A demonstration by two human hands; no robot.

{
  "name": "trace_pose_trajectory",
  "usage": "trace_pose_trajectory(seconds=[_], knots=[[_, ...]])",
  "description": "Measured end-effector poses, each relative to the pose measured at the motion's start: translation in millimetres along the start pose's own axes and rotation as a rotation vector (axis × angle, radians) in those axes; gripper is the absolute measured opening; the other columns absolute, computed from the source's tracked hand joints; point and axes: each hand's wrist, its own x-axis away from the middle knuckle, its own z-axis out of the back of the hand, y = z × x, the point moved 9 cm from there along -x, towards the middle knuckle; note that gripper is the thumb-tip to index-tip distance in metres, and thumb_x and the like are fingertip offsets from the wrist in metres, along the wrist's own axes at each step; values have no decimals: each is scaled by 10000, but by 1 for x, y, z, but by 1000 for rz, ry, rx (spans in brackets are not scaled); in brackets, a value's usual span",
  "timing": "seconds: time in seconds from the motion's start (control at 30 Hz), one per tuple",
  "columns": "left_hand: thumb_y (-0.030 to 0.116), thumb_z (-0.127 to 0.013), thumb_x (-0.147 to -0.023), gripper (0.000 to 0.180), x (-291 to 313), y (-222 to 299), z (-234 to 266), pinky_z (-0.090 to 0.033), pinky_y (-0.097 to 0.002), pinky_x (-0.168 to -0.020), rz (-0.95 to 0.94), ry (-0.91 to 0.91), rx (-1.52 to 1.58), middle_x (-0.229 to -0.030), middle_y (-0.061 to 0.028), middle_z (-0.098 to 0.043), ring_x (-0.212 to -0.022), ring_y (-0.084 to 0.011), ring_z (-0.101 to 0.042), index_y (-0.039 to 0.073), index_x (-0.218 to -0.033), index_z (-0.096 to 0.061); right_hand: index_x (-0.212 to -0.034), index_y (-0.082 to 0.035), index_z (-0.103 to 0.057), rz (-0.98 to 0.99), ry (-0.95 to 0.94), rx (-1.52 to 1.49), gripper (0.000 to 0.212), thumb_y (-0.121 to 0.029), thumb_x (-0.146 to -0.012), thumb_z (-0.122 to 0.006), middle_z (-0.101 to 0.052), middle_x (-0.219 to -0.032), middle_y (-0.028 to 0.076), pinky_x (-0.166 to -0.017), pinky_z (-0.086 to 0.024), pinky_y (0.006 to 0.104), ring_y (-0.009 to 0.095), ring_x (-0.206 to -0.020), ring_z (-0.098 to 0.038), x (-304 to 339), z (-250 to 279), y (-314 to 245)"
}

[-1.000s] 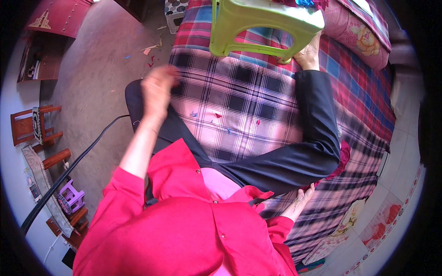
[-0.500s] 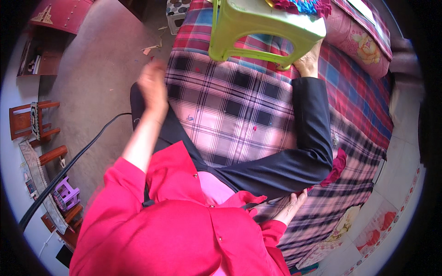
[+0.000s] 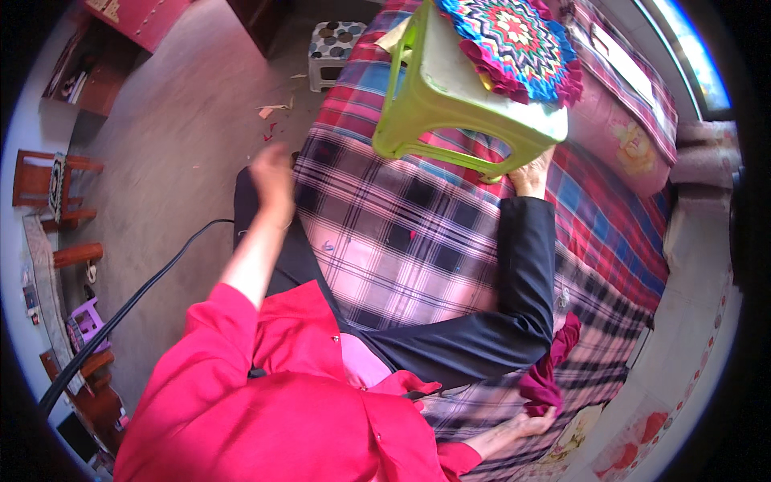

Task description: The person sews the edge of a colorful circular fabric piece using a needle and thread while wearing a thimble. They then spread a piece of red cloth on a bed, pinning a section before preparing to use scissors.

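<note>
My left hand [image 3: 273,183], smeared by motion, hovers over my left thigh beside the bed's edge; its fingers do not show clearly. Low on the right, my right hand [image 3: 534,422] grips the lower end of a magenta cloth [image 3: 544,384] that lies bunched on the bed behind my bent right knee. Ahead of me a lime-green plastic stool [image 3: 458,108] stands on the bed. On its seat lies a round, ruffled textile mat [image 3: 514,36] with rings of many colours. My bare foot [image 3: 532,173] rests against the stool's near right leg.
A plaid sheet [image 3: 418,217] with small scraps covers the bed. Folded pink bedding [image 3: 622,128] lies at the far right by the window. On the floor to the left are a dotted stool [image 3: 336,48], a black cable [image 3: 161,273], a wooden chair [image 3: 36,178] and a purple stool [image 3: 87,325].
My right hand has moved down and right, and the magenta cloth now stretches to it from behind the knee. The view has shifted, showing more of the mat. My left hand stays near my thigh.
</note>
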Motion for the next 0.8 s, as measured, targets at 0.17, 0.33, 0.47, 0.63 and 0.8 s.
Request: trace_pose_trajectory(seconds=[0.17, 0.33, 0.47, 0.63, 0.8], knots=[[24, -602, -894, 225, -42, 23, 71, -487, -269, -833, -17, -29, 204, -978, -70, -687, -898, -120, -619, -27, -1098, -682, -1152, 70, -610, 57, -405, -522, 409, -248, -896, -583, -659, -1079, 191, -824, -552, 474, 346, -939, -658, 52, -136, -187], [29, -615, -907, 164, 69, 99, -24, -519, -264, -792, -18, -642, 327, -920, -80, -714, -846, -138, -667, -44, -1032, -693, -1307, 90, -501, -113, -204, -733, 523, -215, -891, -587, -534, -1351, 214, -1083, -398, 532, 347, -1257, -512, 135, -182, -250], [286, -575, -987, 355, 175, 117, -83, -565, -309, -802, 169, -1277, 424, -1006, -142, -707, -892, -203, -705, -44, -1083, -664, -1230, 78, -540, -15, -568, -754, 442, -166, -862, -562, -576, -1267, 219, -1025, -461, 456, 315, -1205, -556, 182, -226, -253], [561, -525, -954, 655, 244, 98, -104, -573, -312, -789, 447, -1506, 378, -1015, -187, -691, -897, -232, -714, -67, -1130, -587, -1223, 71, -547, -134, -866, -684, 426, -168, -871, -569, -586, -1251, 211, -1011, -469, 450, 309, -1182, -567, 258, -300, -261], [533, -557, -952, 621, 252, 90, -104, -566, -322, -802, 471, -1511, 378, -1021, -181, -687, -911, -229, -709, -54, -1152, -584, -1216, 64, -555, -234, -1233, -566, 409, -170, -881, -575, -596, -1234, 203, -997, -477, 444, 302, -1159, -578, 366, -429, -262]])
